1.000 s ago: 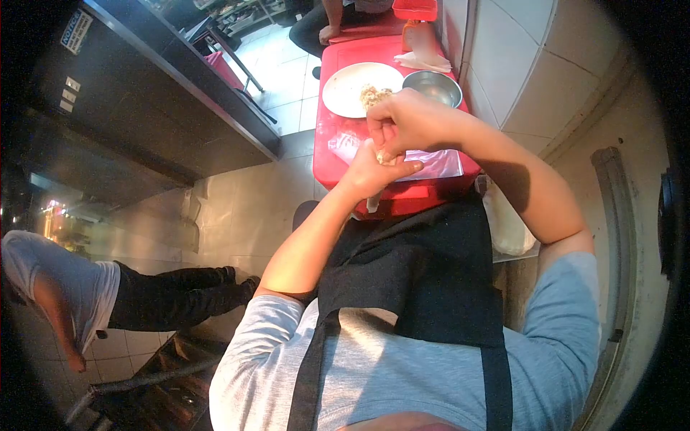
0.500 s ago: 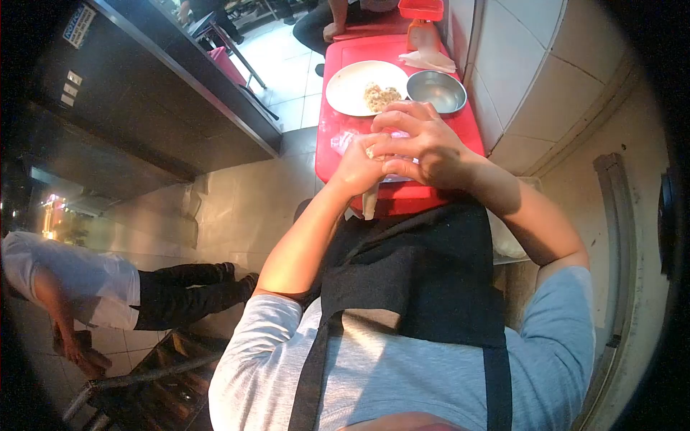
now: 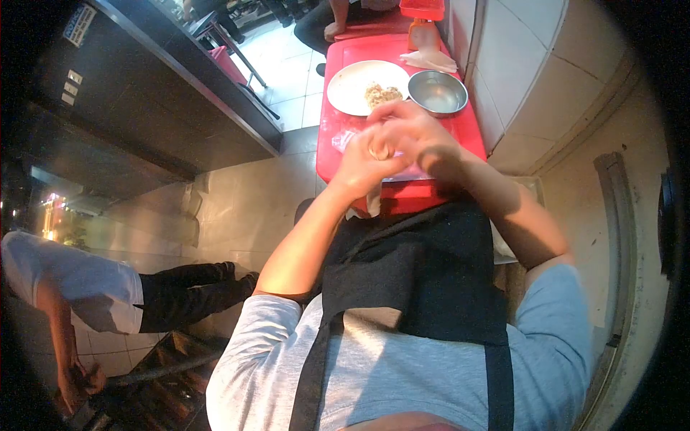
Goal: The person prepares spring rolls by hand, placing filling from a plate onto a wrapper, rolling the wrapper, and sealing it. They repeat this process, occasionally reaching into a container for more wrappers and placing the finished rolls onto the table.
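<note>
Wearing a black apron (image 3: 424, 287) over a grey shirt, the person filled the bottom of the frame, both forearms raised toward upper centre. There the left hand (image 3: 361, 164) and right hand (image 3: 420, 136) met just above the near end of the red tabletop (image 3: 471, 129). The left cupped a small pale lump (image 3: 377, 152); the right's fingers curled over it from above, so both hands were clenched on it, though blur hid the exact grip. A clear plastic sheet (image 3: 411, 174) lay on the tabletop beneath them. Farther up sat a white plate (image 3: 352, 87) with crumbly food (image 3: 382, 94), a steel bowl (image 3: 437, 92) just beside it at right, then a napkin (image 3: 425, 61). Another person (image 3: 79, 284) bent over at lower left.
</note>
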{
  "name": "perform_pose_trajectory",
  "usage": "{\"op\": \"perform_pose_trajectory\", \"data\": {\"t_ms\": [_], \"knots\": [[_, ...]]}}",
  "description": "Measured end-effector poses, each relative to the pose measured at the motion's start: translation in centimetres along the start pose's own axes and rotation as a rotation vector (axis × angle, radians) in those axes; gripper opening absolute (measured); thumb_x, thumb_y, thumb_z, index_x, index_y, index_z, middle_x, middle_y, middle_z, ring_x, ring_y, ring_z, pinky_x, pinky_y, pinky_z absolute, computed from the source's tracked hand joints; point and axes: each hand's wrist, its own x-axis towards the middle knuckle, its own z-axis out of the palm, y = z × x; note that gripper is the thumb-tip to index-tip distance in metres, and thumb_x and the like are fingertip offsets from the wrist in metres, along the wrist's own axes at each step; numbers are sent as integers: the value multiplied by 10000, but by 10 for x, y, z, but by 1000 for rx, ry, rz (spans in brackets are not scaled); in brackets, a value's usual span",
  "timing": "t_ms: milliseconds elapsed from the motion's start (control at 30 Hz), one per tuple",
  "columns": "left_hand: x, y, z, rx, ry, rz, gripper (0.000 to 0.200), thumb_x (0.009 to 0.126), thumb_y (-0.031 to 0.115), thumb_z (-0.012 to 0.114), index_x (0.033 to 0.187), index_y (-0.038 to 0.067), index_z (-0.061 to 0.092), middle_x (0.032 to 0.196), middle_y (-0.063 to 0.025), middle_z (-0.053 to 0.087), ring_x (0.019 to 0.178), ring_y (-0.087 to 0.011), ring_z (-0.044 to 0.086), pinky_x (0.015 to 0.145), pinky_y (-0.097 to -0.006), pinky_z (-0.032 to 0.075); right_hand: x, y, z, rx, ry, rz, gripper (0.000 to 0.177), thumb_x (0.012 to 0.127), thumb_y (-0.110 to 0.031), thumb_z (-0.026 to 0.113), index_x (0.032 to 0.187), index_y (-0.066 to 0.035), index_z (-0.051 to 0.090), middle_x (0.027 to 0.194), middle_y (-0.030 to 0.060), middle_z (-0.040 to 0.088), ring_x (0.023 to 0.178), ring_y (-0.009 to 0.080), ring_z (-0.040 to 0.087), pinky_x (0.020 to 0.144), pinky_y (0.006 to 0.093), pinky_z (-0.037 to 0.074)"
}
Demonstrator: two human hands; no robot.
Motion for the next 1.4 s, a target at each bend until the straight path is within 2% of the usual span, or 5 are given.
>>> {"op": "perform_pose_trajectory", "data": {"t_ms": [167, 400, 900, 1233, 1400], "knots": [[10, 4, -9, -195, 71, -55, 116, 855, 117, 671, 905, 40, 600, 829, -2, 616, 764, -65, 552, 694, -239, 453, -11, -6, -9, 210, 513, 208, 277, 932, -279, 541, 1030, -25, 591, 1106, 146, 562, 1086, 266, 522, 930, 329, 419], [11, -17, 16, -300, 247, 20, 126, 839, 107, 693, 908, 17, 640, 722, 8, 631, 621, -37, 551, 544, -198, 434, -13, -23, 0, -304, 271, 82, 324, 870, -387, 549, 1014, -131, 688, 1270, 119, 514, 1185, 319, 463, 1018, 460, 303], [0, 9, -3, -410, -96, -236, 367, 809, 111, 700, 1165, 42, 645, 587, 36, 559, 390, -60, 489, 377, -199, 361, -5, -14, -15, 8, 54, 88, 542, 953, -571, 347, 1010, -189, 727, 1322, 111, 471, 1240, 298, 410, 1048, 455, 244], [1, 2, -9, -459, -154, -231, 151, 782, 42, 694, 929, 27, 662, 662, 25, 573, 539, -53, 532, 488, -203, 404, -7, -14, -23, 95, -147, 39, 562, 971, -519, 378, 1064, -71, 704, 1382, 184, 366, 1336, 322, 309, 1126, 451, 177], [4, 12, -13, -408, -204, -202, 140, 749, 30, 715, 713, 64, 583, 610, 10, 552, 508, -68, 493, 504, -204, 395, -5, -16, -20, 209, 9, 65, 535, 961, -525, 399, 1051, -106, 718, 1336, 175, 432, 1282, 319, 375, 1084, 436, 244]]}}
